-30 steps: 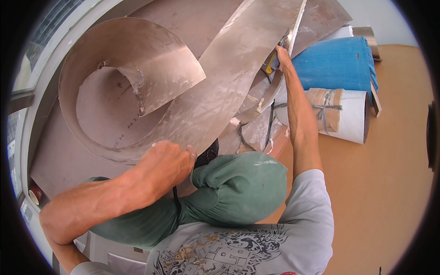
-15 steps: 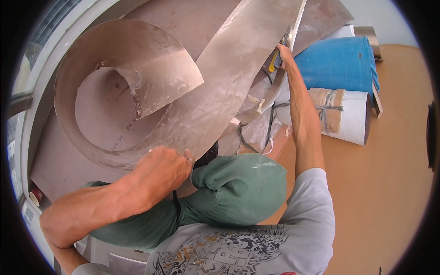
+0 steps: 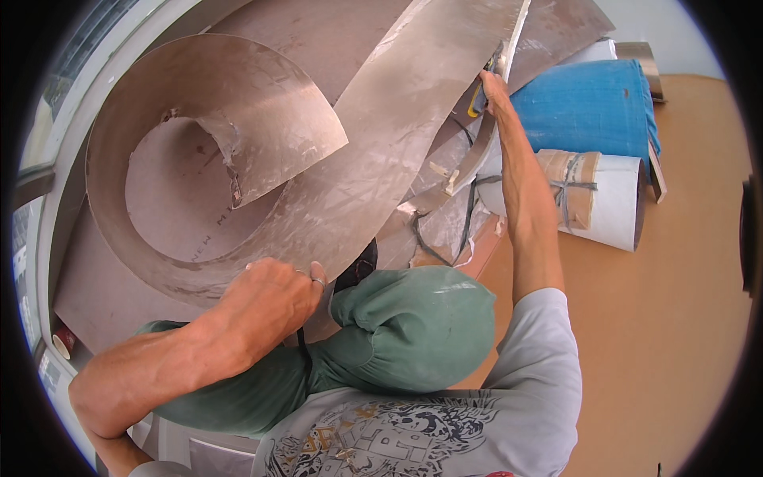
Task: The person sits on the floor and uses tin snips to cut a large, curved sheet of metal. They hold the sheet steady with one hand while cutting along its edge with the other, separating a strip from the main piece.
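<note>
A long, thin, brownish-grey flexible sheet (image 3: pixel 397 127) runs diagonally away from me, its near end curled into a wide loop (image 3: pixel 262 87) with a torn, ragged inner edge. My left hand (image 3: pixel 278 290) is closed on the sheet's near edge, at the bottom of the loop; its fingertips are hidden behind the edge. Farther off to the right, my right hand (image 3: pixel 495 91) is closed round a yellow and grey hand tool (image 3: pixel 477 103) beside the strip's right edge. The tool's working end is too small to make out.
Beneath the sheet lies a large brown board (image 3: pixel 87 294). Dark straps (image 3: pixel 467 226) and scraps lie between strip and board. To the right are a blue cloth-covered bundle (image 3: pixel 584 107) and a tied white roll (image 3: pixel 608 203). A window frame (image 3: pixel 67 151) borders the left.
The loop and my left hand have shifted slightly left and toward me, the sheet going with the hand. My right hand has moved slightly farther away along the strip's edge with the tool.
</note>
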The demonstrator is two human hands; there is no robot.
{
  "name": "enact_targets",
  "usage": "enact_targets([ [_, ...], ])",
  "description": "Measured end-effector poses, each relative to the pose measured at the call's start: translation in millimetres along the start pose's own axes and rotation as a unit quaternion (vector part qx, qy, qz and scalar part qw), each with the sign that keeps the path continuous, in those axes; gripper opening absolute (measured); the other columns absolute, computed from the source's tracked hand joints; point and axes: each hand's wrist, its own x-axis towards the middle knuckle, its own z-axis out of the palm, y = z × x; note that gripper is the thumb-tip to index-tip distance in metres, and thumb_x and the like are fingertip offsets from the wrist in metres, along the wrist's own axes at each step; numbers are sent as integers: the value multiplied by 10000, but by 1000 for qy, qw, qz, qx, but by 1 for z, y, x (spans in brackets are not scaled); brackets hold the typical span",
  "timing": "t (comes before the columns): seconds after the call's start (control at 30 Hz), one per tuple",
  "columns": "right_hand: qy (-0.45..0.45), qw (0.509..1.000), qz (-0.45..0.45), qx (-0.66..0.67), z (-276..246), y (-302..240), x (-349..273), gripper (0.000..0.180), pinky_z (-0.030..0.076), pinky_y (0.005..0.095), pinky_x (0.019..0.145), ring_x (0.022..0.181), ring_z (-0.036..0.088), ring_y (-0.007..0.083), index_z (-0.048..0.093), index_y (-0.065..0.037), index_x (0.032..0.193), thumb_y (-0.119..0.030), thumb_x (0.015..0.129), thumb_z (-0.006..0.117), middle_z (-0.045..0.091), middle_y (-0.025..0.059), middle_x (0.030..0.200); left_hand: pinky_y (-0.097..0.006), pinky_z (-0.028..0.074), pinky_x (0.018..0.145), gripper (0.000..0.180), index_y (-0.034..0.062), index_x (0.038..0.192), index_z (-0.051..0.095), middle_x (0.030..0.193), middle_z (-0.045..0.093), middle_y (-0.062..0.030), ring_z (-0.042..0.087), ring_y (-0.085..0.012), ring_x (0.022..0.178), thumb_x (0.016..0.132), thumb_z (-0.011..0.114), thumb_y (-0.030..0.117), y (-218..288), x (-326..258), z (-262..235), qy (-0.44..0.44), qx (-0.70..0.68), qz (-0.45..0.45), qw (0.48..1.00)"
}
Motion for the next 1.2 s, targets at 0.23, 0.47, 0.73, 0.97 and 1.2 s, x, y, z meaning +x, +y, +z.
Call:
enact_targets([
  [0.23,-33,994,96,37,12,-31,-24,480,453,479,691,870,555,271,586,10,1070,-374,784,625,582,132,983,-334,512,549,487,-67,1278,541,636,613,-66,666,-232,622,810,588,55,5,-3,3,-26,21,-10,999],
  [0.47,51,998,22,30,7,-2,-4,495,458,515,765,899,598,262,617,-37,1098,-423,789,641,625,110,1008,-332,509,552,485,-73,1273,541,653,616,-79,660,-238,629,805,585,48,3,-2,2,-18,16,0,1000],
  [0.73,-7,996,57,66,30,-19,-4,553,463,521,786,966,581,296,586,16,1149,-425,815,595,612,146,1074,-358,518,540,498,-66,1283,533,660,620,-95,654,-263,614,798,583,36,12,-9,-9,-53,-30,-39,997],
  [0.97,58,998,20,0,25,-1,-14,468,480,426,784,951,568,271,576,25,1095,-330,790,584,590,176,1041,-337,502,517,456,-63,1246,560,614,613,-77,663,-247,600,806,591,50,0,-3,7,-2,-10,-25,1000],
  [1.2,-106,987,122,10,12,16,-69,317,463,361,641,739,589,216,629,-42,933,-311,769,592,617,91,828,-368,514,547,343,-42,1124,610,640,652,-122,687,-296,646,804,619,83,-5,24,27,17,-58,24,998],
])
